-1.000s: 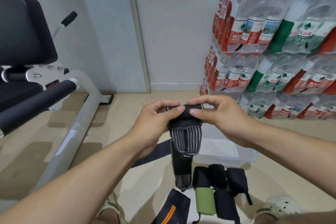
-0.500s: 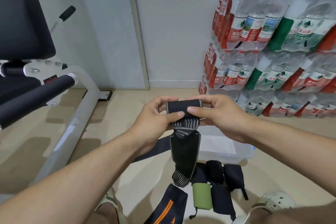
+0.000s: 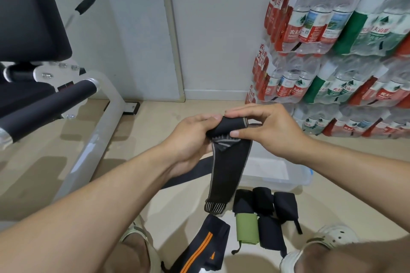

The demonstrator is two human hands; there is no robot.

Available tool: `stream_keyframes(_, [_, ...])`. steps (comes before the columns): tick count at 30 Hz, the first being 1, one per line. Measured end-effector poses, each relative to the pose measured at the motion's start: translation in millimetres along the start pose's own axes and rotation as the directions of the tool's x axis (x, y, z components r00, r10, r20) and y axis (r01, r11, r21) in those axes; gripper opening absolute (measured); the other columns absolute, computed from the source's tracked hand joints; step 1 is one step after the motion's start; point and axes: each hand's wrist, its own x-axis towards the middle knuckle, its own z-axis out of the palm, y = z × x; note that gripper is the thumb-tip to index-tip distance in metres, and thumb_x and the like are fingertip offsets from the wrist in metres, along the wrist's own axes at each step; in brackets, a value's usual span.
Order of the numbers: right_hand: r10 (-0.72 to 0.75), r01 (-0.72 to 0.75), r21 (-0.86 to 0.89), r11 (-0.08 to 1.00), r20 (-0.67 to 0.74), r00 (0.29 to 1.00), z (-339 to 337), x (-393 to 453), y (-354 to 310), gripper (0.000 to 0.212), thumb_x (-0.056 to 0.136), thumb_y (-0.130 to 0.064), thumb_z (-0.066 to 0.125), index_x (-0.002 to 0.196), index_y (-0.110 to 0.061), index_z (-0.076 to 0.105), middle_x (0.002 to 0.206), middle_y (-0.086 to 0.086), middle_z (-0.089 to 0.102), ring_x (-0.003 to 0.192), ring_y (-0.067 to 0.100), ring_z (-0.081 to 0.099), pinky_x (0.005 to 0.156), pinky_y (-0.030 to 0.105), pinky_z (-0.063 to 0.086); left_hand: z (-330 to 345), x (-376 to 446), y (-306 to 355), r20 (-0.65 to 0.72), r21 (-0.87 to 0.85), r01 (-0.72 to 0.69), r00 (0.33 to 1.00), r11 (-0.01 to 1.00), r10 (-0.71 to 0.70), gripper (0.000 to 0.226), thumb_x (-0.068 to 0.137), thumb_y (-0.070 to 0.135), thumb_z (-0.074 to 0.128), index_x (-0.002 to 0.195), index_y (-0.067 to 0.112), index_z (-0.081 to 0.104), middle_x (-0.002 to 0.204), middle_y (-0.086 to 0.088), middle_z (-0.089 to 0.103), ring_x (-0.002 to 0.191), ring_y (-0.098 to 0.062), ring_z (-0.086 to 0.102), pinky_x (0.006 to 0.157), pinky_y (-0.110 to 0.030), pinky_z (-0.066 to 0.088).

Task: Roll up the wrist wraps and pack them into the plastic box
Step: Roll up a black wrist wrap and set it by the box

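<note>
Black wrist wrap (image 3: 228,162) roll thicker than a second ago, tail shorter. Left hand (image 3: 190,139) and right hand (image 3: 268,131) both pinch it. Plastic box (image 3: 295,180) at 5 o'clock below, probably empty.

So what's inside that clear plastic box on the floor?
The plastic box shows only a pale, bare-looking bottom on its right side. Its left part is hidden behind the hanging wrist wrap and the hands, so I can't tell what is there.

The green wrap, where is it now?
Head view, low centre-right: the green wrap lies on the floor among the black wraps, just before the plastic box.
</note>
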Motion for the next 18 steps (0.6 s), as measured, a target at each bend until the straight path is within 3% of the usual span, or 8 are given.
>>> stream_keyframes(3, [0.088, -0.088, 0.023, 0.996, 0.013, 0.996, -2.2, 2.0, -1.2, 0.048, 0.079, -0.014, 0.084, 0.125, -0.02, 0.073, 0.124, -0.008, 0.073, 0.115, 0.004, 0.068, 0.104, 0.027, 0.053, -2.9, 3.3, 1.1, -0.03, -0.003, -0.041, 0.999, 0.999, 0.041, 0.023, 0.101, 0.007, 0.057, 0.122, -0.001, 0.063, 0.102, -0.015, 0.075, 0.082, -0.02, 0.074, 0.077, -0.029, 0.062])
stream_keyframes(5, [0.206, -0.21, 0.093, 0.973, 0.056, 0.977, -3.3, 1.9, -2.8, 0.06, 0.078, -0.028, 0.081, 0.136, -0.027, 0.065, 0.129, -0.01, 0.07, 0.114, 0.005, 0.069, 0.103, 0.033, 0.054, -3.1, 2.9, 1.5, -0.048, 0.0, -0.081, 0.996, 0.997, 0.081, 0.028, 0.098, 0.003, 0.06, 0.126, 0.001, 0.06, 0.1, -0.013, 0.073, 0.08, -0.02, 0.074, 0.077, -0.029, 0.063])
stream_keyframes(7, [0.287, -0.318, 0.177, 0.931, 0.181, 0.941, -3.4, -0.1, -4.5, 0.054, 0.082, -0.033, 0.075, 0.135, -0.028, 0.063, 0.127, -0.006, 0.071, 0.114, 0.01, 0.07, 0.102, 0.039, 0.055, -3.9, 2.5, 2.1, -0.047, 0.03, -0.125, 0.991, 0.992, 0.127, 0.033, 0.095, 0.0, 0.064, 0.127, 0.004, 0.06, 0.099, -0.008, 0.073, 0.081, -0.019, 0.074, 0.077, -0.029, 0.062])
stream_keyframes(9, [0.294, -0.341, 0.201, 0.918, 0.232, 0.927, -2.8, -2.0, -5.3, 0.041, 0.09, -0.027, 0.07, 0.131, -0.026, 0.065, 0.123, -0.002, 0.074, 0.113, 0.015, 0.071, 0.099, 0.039, 0.057, -4.6, 2.1, 2.2, -0.035, 0.05, -0.154, 0.987, 0.987, 0.155, 0.038, 0.092, -0.003, 0.067, 0.127, 0.008, 0.059, 0.103, -0.007, 0.072, 0.087, -0.02, 0.074, 0.077, -0.029, 0.062])
stream_keyframes(12, [0.277, -0.311, 0.246, 0.918, 0.162, 0.947, -3.5, -2.0, -3.0, 0.038, 0.093, -0.013, 0.07, 0.13, -0.02, 0.066, 0.124, 0.002, 0.072, 0.112, 0.02, 0.071, 0.094, 0.041, 0.06, -4.9, 2.4, 0.9, -0.042, 0.068, -0.156, 0.986, 0.985, 0.159, 0.045, 0.087, -0.006, 0.071, 0.128, 0.011, 0.059, 0.109, -0.005, 0.071, 0.093, -0.02, 0.074, 0.08, -0.034, 0.062])
stream_keyframes(18, [0.183, -0.188, 0.27, 0.944, 0.046, 0.982, -4.3, 1.6, -2.1, 0.036, 0.088, 0.003, 0.072, 0.117, -0.019, 0.071, 0.121, 0.006, 0.072, 0.102, 0.02, 0.074, 0.075, 0.029, 0.061, -5.2, 0.6, -2.4, 0.044, 0.099, -0.053, 0.998, 0.994, 0.049, 0.035, 0.092, 0.019, 0.071, 0.124, 0.009, 0.067, 0.119, -0.013, 0.073, 0.097, -0.023, 0.072, 0.077, -0.034, 0.06])
